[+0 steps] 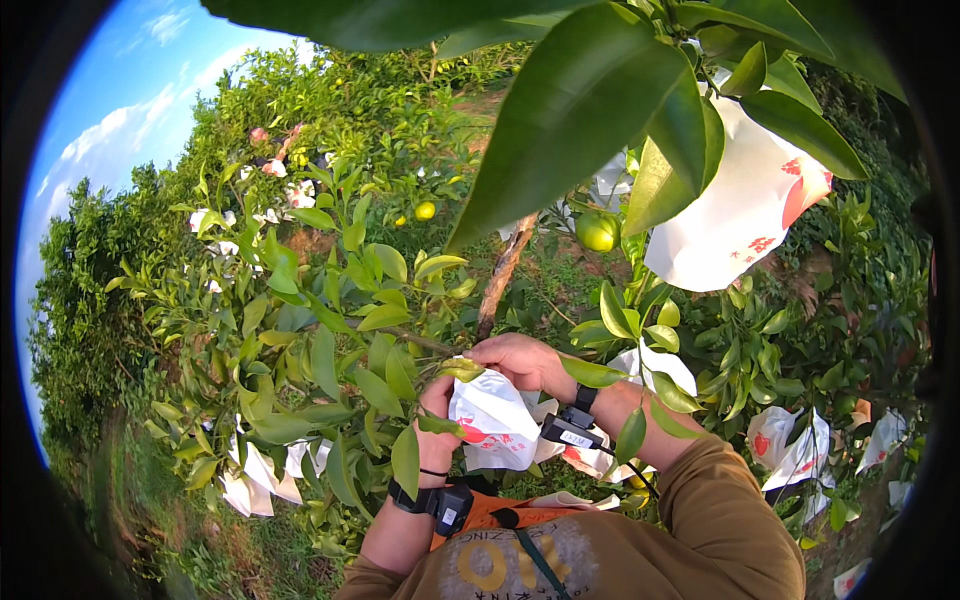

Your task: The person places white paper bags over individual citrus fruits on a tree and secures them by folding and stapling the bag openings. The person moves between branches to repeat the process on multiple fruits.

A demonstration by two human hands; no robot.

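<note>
A white paper fruit bag (497, 425) with red print hangs on a thin twig among green leaves. My left hand (436, 425) grips the bag's left side from below. At the bag's top, my right hand (520, 362) pinches its neck against the twig. The fruit inside is hidden by the paper. Both wrists carry black bands with small devices.
A bigger white bag (740, 215) hangs at the upper right under large leaves. A green unbagged fruit (597, 232) sits beside it, and a yellow fruit (426, 210) farther back. More white bags (795, 450) hang low on the right and lower left (262, 478).
</note>
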